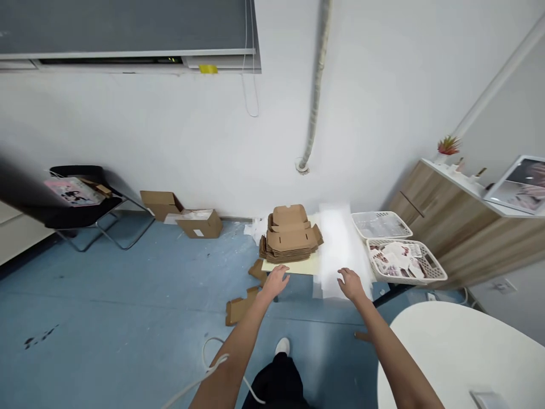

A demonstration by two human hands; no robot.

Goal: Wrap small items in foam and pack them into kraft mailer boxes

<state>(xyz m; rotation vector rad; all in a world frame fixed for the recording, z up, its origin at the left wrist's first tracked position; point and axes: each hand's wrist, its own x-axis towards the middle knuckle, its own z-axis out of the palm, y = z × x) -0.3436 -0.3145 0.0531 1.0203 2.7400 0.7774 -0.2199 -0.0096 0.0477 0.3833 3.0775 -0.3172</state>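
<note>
The way over the white sheets point(338, 244) lies open between cardboard stack point(292, 241) and near basket point(402, 279).

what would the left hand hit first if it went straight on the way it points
Probably the cardboard stack ahead of the left hand, though depth is unclear from this one view and it might pass above.

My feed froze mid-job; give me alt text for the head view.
The person's left hand is near a stack of brown cardboard boxes, the right hand near white sheets; both hands look empty. Two white baskets sit right of the sheets, with a white table at lower right.
</note>
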